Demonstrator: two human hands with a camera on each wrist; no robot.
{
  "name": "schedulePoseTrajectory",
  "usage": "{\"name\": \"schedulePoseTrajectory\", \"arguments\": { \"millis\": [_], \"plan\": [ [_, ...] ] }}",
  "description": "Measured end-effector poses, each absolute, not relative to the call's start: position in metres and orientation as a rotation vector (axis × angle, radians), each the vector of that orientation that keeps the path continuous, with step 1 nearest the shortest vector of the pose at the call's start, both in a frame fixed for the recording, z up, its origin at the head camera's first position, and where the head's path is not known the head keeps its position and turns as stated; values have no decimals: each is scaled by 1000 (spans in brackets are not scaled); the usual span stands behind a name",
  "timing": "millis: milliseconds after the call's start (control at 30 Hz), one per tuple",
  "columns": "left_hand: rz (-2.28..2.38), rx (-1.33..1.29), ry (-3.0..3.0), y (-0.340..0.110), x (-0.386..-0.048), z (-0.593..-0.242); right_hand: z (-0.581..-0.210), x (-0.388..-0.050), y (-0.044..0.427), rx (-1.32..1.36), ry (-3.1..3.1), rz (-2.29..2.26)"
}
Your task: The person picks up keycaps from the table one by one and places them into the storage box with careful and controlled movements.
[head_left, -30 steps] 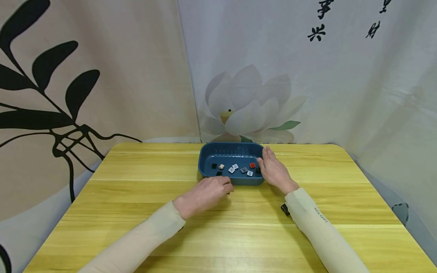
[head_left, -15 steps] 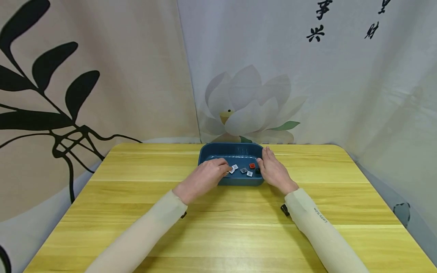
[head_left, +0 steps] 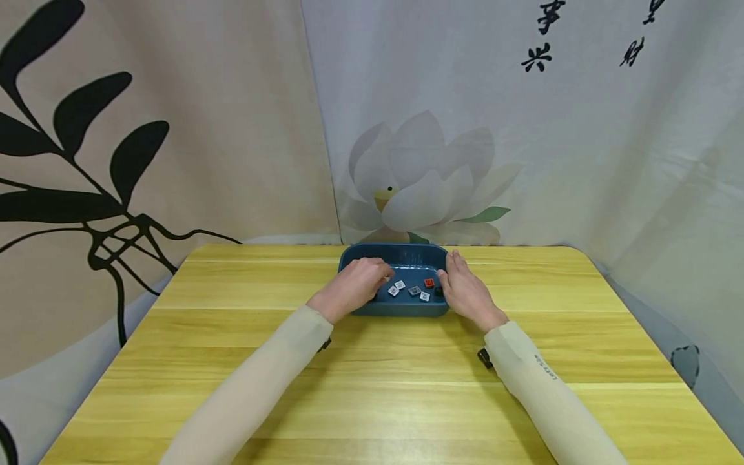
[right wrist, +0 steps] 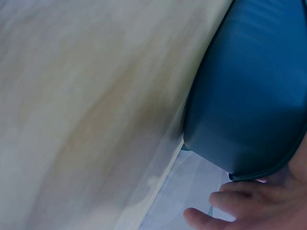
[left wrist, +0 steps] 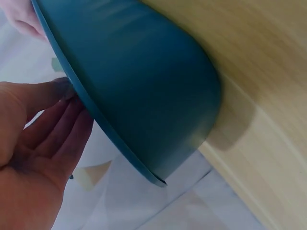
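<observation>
A blue rectangular tray (head_left: 401, 310) stands on the table with small square pieces in it. Two white pieces (head_left: 393, 291), a grey piece (head_left: 414, 291), another white piece (head_left: 425, 297) and a red piece (head_left: 429, 283) show, with a black one (head_left: 438, 292) by the right thumb. My left hand (head_left: 354, 287) reaches over the tray's left part, thumb and fingertips close together. In the left wrist view the rim hides the tips of the left hand (left wrist: 43, 139); a whitish bit shows there in the head view. My right hand (head_left: 467, 292) rests on the right rim, fingers extended.
The tray is near the far edge of the wooden table (head_left: 372, 400). Behind it hang printed curtains (head_left: 430, 84) with a lotus and dark leaves. Dark wrist devices (head_left: 485, 357) sit under the sleeves.
My left hand has moved from the tray's front edge up and over its left part, now covering the pieces there. The right hand and tray have stayed in place.
</observation>
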State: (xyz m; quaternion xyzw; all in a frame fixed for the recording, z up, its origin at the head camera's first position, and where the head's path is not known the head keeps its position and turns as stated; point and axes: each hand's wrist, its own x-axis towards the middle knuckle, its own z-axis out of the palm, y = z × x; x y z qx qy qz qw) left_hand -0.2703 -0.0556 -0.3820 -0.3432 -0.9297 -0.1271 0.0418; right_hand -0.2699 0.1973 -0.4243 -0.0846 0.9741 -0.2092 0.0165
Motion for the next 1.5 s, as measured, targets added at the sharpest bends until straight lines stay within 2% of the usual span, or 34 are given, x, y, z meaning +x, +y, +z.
{"name": "schedulePoseTrajectory", "arguments": {
  "millis": [433,833,1500],
  "plan": [
    [-315,-1016,-3067,-46,-291,-393,-425,-270,197,-265,3033,-655],
    [-170,-1004,-3079,-45,-292,-397,-426,-271,198,-268,3034,-642],
    [-184,-1000,-3117,-51,-298,-397,-426,-270,198,-262,3032,-651]
  ]
}}
